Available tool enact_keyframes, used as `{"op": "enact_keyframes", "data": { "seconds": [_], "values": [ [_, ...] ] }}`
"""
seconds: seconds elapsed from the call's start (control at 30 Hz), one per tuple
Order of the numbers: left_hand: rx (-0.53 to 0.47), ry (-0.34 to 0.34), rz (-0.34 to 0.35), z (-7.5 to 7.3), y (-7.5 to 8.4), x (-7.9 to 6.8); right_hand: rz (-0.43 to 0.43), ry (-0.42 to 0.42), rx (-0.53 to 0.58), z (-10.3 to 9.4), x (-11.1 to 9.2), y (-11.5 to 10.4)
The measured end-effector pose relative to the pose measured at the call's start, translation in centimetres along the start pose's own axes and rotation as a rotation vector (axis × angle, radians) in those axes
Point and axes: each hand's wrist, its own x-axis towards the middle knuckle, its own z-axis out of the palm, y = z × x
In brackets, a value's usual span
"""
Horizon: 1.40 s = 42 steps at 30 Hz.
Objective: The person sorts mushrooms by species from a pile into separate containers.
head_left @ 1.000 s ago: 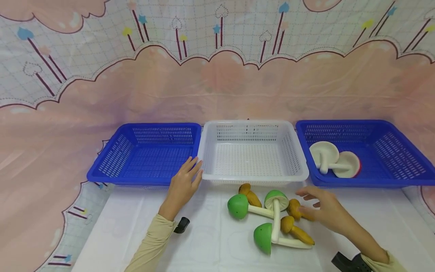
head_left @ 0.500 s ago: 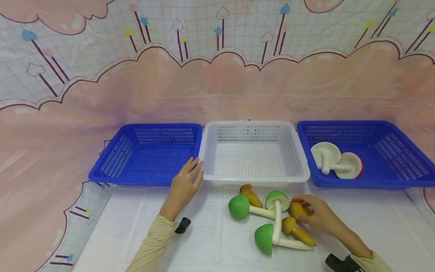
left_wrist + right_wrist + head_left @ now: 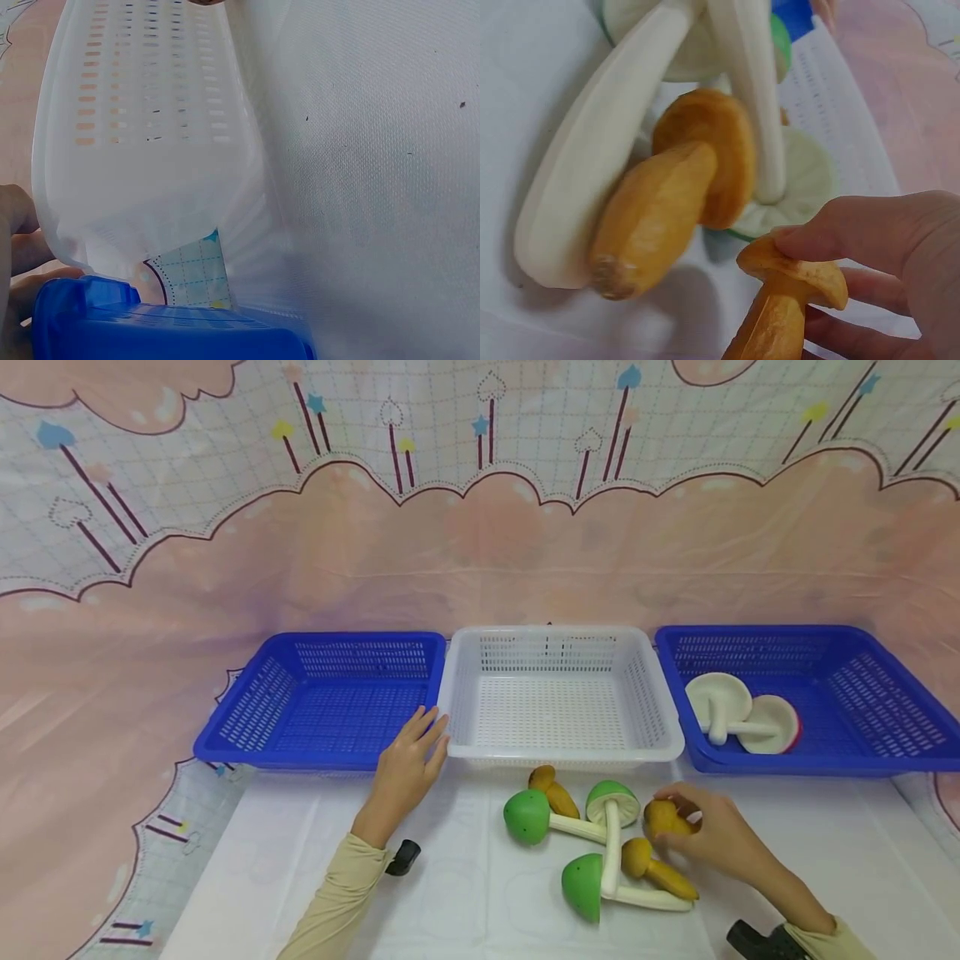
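My right hand [image 3: 716, 831] pinches a brown toy mushroom [image 3: 663, 818] by its cap; in the right wrist view the thumb lies on the cap of that mushroom [image 3: 787, 277], its stem pointing down. Close by lies another brown mushroom [image 3: 658, 870], touching the pile. Green-capped mushrooms with pale stems [image 3: 581, 887] lie across one another to the left, and one more brown mushroom [image 3: 553, 792] sits behind them. My left hand [image 3: 405, 777] rests, fingers extended, at the meeting rims of the left blue basket [image 3: 285, 758] and the white basket [image 3: 562, 753].
A blue basket [image 3: 825, 762] on the right holds two white mushrooms [image 3: 768, 724], one with a red edge. The three baskets stand in a row along the back of the white-covered table [image 3: 300, 852], before a patterned cloth [image 3: 480, 552].
My right hand has come in to the brown mushroom, taken hold of its cap, and shifted it slightly right, away from the green-capped one. The left hand has stayed in place.
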Motion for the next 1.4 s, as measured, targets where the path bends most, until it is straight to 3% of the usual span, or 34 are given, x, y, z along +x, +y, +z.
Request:
{"op": "enact_keyframes", "data": {
  "seconds": [0.37,0.6,0.87,1.1,1.4],
  "values": [
    [0.002,0.001,-0.002,-0.1,-0.1,0.0,-0.093,0.053,-0.045,-3.3,0.4,-2.6],
    [0.005,0.008,-0.002,-0.1,-0.1,0.0,-0.241,0.111,-0.072,-5.1,1.6,-4.0],
    [0.002,0.008,0.010,-0.2,0.0,0.0,-0.351,0.115,-0.067,-6.3,3.6,-5.3],
    [0.000,0.013,0.015,0.0,0.0,-0.2,-0.388,0.105,-0.092,-6.9,5.6,-5.8],
    [0.004,0.019,0.013,0.0,0.0,-0.1,-0.360,0.039,-0.064,-6.8,8.3,-6.6]
  ]
}}
